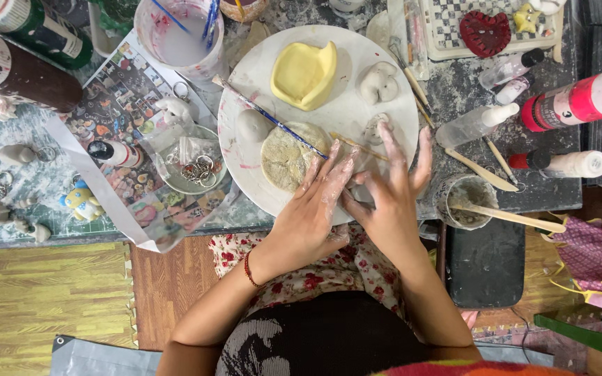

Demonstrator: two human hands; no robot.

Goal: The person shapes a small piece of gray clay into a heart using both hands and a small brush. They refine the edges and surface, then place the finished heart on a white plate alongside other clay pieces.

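Your left hand [313, 209] and right hand [390, 186] meet at the near rim of the white plate [391, 118], fingers spread and flat, pressing rather than clenched; whether either grip pinches a small bit of clay between them cannot be told. Just beyond your left fingertips lies the flat clay disc [285, 159], with a blue brush [273, 123] resting across it. Risk: a forward push could knock the brush off or dent the disc. The plate overhangs the desk [15, 188] edge, so downward pressure here might tip it.
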